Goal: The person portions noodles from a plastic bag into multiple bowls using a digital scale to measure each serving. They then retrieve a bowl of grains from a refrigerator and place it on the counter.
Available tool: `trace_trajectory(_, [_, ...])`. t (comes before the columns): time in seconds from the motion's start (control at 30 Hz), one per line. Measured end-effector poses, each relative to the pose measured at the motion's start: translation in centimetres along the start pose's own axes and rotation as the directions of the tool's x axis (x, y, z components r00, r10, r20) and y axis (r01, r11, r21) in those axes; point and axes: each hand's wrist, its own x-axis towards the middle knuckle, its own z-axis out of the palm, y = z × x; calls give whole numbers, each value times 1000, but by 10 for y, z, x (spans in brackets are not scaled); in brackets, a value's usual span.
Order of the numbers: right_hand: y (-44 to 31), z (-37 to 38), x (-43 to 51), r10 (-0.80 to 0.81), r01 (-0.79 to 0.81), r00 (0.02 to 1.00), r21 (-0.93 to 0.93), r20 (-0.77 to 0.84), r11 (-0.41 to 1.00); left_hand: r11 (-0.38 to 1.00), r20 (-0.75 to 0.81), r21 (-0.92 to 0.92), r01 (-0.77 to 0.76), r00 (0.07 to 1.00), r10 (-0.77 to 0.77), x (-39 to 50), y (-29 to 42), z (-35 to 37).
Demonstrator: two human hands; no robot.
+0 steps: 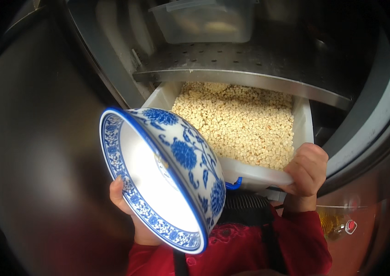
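My left hand (122,200) holds a blue-and-white floral porcelain bowl (184,155) by its rim, thumb at the inner edge and the other fingers hidden. The bowl is tipped on its side with its mouth towards the left, and its visible inside is bare but for a small yellowish smear by the rim. Closed around the front right corner of a white plastic bin (255,176) is my right hand (307,169). Small pale-yellow pieces (240,120), perhaps beans or chopped nuts, fill much of the bin. The bowl covers the bin's front left part.
A perforated steel shelf (212,60) with a raised front lip overhangs the bin's back end. On it stands a translucent plastic container (205,24). A dark metal door or panel (43,138) flanks the left. Low at right is a bottle of yellow liquid (333,224) with a red cap.
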Motion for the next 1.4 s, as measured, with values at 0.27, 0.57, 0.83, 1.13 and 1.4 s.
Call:
trace_trajectory(0.27, [1,-29,19,9,-27,924,41,383,999,999,-66,-54,-5,998,1,-12,1,1])
trace_trajectory(0.57, [56,-10,73,209,-387,386,-48,898,921,883,-290,438,-169,903,316,18,57,16])
trace_trajectory(0.83, [115,75,61,596,-23,28,-595,803,803,829,-123,425,-364,884,452,107,28,8])
trace_trajectory(1.13, [163,206,53,500,-374,31,-454,865,809,588,-134,776,-227,852,506,125,-12,6])
trace_trajectory(1.4, [99,248,105,255,-443,-29,-241,966,863,573,-158,795,-199,844,513,125,-8,7])
